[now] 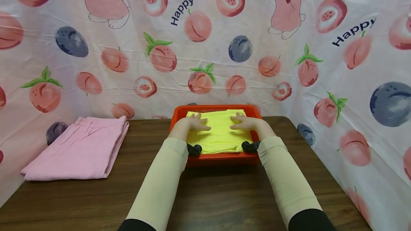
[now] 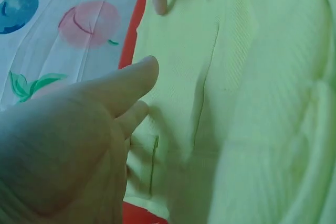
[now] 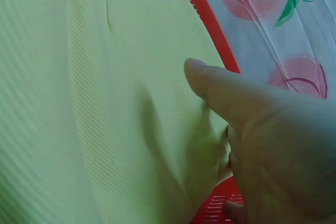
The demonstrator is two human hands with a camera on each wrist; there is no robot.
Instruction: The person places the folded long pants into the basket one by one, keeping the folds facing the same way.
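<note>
A folded yellow garment (image 1: 221, 134) of finely ribbed cloth lies inside a red plastic basket (image 1: 221, 156). Over its left part my left hand (image 1: 197, 122) reaches in with the fingers spread. My right hand (image 1: 245, 122) mirrors it on the right side, fingers likewise extended over the cloth. In the left wrist view the thumb of the left hand (image 2: 68, 124) points across the garment (image 2: 178, 77), whose seam lines show. The right wrist view has the right hand (image 3: 283, 135) at the basket's slotted side (image 3: 212, 30), with the cloth (image 3: 152, 93) lying flat beside it. Neither hand grips the garment.
A folded pink garment (image 1: 77, 152) rests at the left of the dark wooden table (image 1: 221, 202). Behind and to the right hangs a fruit-printed curtain (image 1: 212, 52), close against the table's back edge. The basket stands near that edge.
</note>
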